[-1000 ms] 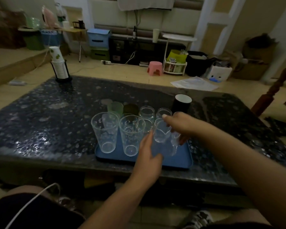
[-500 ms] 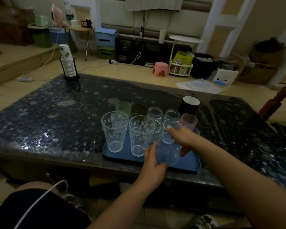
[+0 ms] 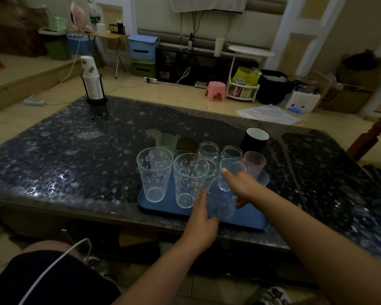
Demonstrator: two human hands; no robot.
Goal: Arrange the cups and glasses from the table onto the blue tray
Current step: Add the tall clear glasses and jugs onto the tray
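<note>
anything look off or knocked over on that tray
Nothing is spilled or broken. The one oddity: the clear cup at the near edge of the blue tray looks tilted rather than upright, held between the left hand and right hand. The other cups stand upright.

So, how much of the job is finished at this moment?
Mostly done: two tall printed cups and several small ones stand on the blue tray. The left hand and right hand are setting a clear cup there. The black cup appears to be still on the table.
</note>
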